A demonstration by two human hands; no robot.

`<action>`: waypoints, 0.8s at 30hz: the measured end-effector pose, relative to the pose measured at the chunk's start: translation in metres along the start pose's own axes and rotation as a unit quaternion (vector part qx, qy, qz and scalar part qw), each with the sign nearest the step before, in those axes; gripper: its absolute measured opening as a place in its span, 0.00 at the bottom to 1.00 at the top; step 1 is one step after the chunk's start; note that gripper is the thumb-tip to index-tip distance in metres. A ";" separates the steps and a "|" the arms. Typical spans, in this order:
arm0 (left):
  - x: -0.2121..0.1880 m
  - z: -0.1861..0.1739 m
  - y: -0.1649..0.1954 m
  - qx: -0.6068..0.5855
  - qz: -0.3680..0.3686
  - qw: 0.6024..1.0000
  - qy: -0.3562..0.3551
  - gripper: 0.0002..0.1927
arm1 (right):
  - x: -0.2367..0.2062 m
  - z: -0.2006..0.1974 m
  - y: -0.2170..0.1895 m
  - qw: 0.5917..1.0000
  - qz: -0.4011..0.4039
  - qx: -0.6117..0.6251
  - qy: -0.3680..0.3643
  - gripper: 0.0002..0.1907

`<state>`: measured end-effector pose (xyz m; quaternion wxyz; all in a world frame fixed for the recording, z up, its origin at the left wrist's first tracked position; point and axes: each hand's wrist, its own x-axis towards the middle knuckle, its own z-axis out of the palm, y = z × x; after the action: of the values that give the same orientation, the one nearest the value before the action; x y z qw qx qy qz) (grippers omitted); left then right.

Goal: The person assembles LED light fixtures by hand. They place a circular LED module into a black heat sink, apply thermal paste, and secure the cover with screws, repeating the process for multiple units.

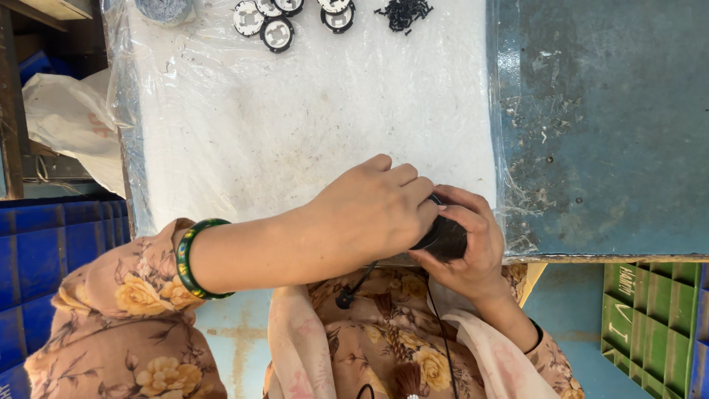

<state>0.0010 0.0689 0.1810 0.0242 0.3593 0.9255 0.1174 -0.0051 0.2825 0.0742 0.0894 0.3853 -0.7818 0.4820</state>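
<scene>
black part (pixel 445 238): mostly covered by the left hand (pixel 377 210) and right hand (pixel 465 247); its shape cannot be told.
right fingertips: partly hidden behind the left hand's knuckles.
round pieces (pixel 277 33): the top row is cut off by the upper edge; their detail is too small to be made out.
screws (pixel 403 12): a dark heap, too small for single pieces to be counted.
grey object (pixel 164 9): cut off at the top edge and blurred under plastic film.
green crate (pixel 653 318): cut off by the right and lower edges.

Workshop: parts (pixel 277 33), screws (pixel 403 12), crates (pixel 650 314)
</scene>
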 end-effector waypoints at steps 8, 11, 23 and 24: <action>-0.003 -0.005 -0.001 -0.028 -0.016 0.999 0.013 0.06 | 0.006 -0.003 -0.005 1.000 0.004 0.016 -0.007 0.37; -0.004 -0.005 -0.001 -0.039 -0.026 0.999 0.007 0.06 | 0.006 -0.003 -0.007 1.000 0.007 0.015 -0.005 0.37; -0.007 -0.003 -0.002 -0.048 -0.030 0.998 0.023 0.07 | 0.010 -0.006 -0.007 0.999 -0.007 -0.027 -0.037 0.33; -0.008 -0.003 -0.002 -0.051 -0.031 0.998 0.032 0.07 | 0.010 -0.006 -0.007 0.998 -0.005 -0.035 -0.042 0.33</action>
<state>0.0055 0.0614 0.1833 0.0167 0.3252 0.9292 0.1745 -0.0090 0.2805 0.0871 0.0723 0.4057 -0.7995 0.4369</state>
